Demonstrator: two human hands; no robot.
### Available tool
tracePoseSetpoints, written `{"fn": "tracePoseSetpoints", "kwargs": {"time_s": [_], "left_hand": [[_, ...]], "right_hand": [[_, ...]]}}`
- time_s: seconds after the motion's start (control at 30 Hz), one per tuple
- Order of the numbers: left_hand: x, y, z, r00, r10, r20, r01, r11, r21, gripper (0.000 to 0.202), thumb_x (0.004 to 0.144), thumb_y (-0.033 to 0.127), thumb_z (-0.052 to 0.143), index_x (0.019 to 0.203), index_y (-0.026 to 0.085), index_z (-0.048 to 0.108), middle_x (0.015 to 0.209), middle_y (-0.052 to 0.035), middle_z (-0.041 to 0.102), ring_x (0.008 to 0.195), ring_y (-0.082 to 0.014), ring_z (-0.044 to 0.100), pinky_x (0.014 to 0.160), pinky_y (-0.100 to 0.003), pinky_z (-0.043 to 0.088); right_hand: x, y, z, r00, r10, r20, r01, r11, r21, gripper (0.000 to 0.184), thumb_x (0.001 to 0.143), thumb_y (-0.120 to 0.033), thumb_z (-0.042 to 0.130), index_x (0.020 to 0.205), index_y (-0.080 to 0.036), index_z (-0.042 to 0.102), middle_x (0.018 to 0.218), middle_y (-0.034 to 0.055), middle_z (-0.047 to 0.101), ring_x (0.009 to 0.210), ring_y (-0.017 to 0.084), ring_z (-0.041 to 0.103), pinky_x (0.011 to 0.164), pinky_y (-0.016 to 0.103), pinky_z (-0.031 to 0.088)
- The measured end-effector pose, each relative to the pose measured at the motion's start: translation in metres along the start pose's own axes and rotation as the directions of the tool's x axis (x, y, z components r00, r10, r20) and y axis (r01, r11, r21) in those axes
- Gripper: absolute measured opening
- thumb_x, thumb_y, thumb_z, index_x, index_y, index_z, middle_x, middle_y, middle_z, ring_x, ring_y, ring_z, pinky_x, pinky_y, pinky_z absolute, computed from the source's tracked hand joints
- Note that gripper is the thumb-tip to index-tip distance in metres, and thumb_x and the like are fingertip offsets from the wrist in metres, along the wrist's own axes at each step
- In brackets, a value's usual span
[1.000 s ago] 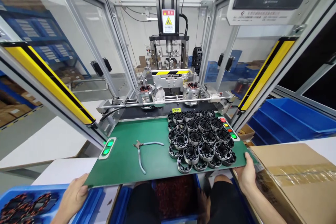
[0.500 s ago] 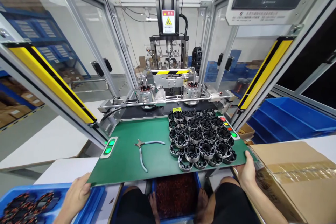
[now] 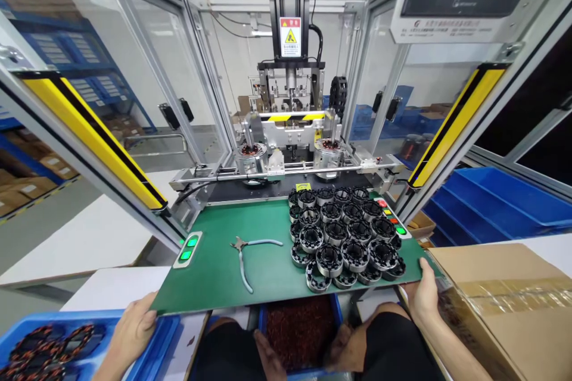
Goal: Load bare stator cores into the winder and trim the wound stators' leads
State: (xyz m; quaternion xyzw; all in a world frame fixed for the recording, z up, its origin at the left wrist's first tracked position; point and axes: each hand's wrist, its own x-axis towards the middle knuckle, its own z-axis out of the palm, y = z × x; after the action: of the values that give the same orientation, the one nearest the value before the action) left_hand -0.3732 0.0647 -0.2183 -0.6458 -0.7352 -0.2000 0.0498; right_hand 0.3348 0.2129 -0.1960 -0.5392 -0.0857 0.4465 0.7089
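Note:
My left hand (image 3: 134, 326) grips the front left corner of the green worktop (image 3: 201, 277), fingers curled against its edge. At the front right corner, my right hand (image 3: 422, 294) is closed on the same worktop, thumb on top and fingers hidden underneath. Several black and silver ring-shaped stator cores (image 3: 355, 256) stand stacked on the right half, nearest my right hand. A pair of cutting pliers (image 3: 242, 262) with light blue handles lies spread on the left half.
Behind the worktop stands a machine with two round metal fixtures (image 3: 251, 161). Green buttons (image 3: 188, 249) sit at the left edge. A blue tray (image 3: 40, 324) of wound stators is at lower left, a cardboard box (image 3: 513, 292) at right, and a blue bin (image 3: 299, 333) below.
The view has shifted slightly, so the scene sits a little further right. My feet below the worktop have moved. Both hands keep their hold on the worktop.

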Motion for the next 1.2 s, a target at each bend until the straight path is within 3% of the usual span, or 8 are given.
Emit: {"fn": "tracePoseSetpoints", "kwargs": {"time_s": [0.13,0.37,0.6,0.87,1.2], "left_hand": [[-0.001,0.0,-0.002,1.0,-0.017,0.008,0.018,0.989,-0.147,0.09,0.11,0.075,0.006,0.103,0.03,0.084,0.102,-0.0074,0.087,0.095,-0.0328,0.08,0.093,-0.044,0.06],[0.001,0.009,-0.009,0.999,-0.033,0.026,0.037,0.984,-0.177,0.099,0.105,0.086,0.003,0.108,0.031,0.085,0.1,-0.0068,0.086,0.092,-0.0326,0.078,0.089,-0.044,0.059],[-0.001,0.0,-0.005,0.998,-0.047,0.034,0.052,0.984,-0.169,0.102,0.103,0.09,0.004,0.108,0.03,0.086,0.107,-0.0085,0.087,0.099,-0.0343,0.08,0.093,-0.046,0.059],[-0.001,0.006,-0.009,0.999,-0.044,0.025,0.047,0.988,-0.144,0.096,0.108,0.081,0.005,0.11,0.029,0.086,0.106,-0.0094,0.087,0.099,-0.0344,0.079,0.092,-0.046,0.059],[-0.001,0.019,-0.017,0.999,-0.041,0.031,0.045,0.988,-0.148,0.1,0.108,0.082,0.002,0.11,0.026,0.086,0.098,-0.0087,0.084,0.091,-0.0317,0.076,0.09,-0.045,0.056]], "right_hand": [[-0.003,-0.001,0.002,1.0,-0.006,-0.015,0.006,1.0,-0.006,0.058,0.079,-0.056,0.078,0.128,-0.026,0.079,0.134,0.0029,0.082,0.139,0.033,0.07,0.105,0.046,0.069],[-0.005,-0.006,0.004,1.0,0.003,-0.028,-0.003,1.0,0.003,0.056,0.072,-0.055,0.081,0.119,-0.024,0.079,0.128,0.0041,0.083,0.141,0.034,0.068,0.105,0.048,0.069],[-0.005,-0.008,0.004,1.0,-0.012,-0.012,0.012,1.0,0.016,0.053,0.072,-0.054,0.082,0.115,-0.025,0.079,0.129,0.0028,0.083,0.147,0.035,0.065,0.11,0.048,0.068],[-0.005,-0.006,0.004,1.0,-0.022,-0.002,0.022,1.0,0.004,0.054,0.075,-0.054,0.08,0.12,-0.025,0.08,0.131,0.0028,0.084,0.141,0.034,0.07,0.106,0.048,0.07],[-0.003,-0.003,0.004,0.999,-0.021,-0.03,0.021,1.0,0.012,0.054,0.076,-0.053,0.079,0.122,-0.025,0.08,0.132,0.0028,0.083,0.141,0.032,0.07,0.106,0.044,0.069]]}}
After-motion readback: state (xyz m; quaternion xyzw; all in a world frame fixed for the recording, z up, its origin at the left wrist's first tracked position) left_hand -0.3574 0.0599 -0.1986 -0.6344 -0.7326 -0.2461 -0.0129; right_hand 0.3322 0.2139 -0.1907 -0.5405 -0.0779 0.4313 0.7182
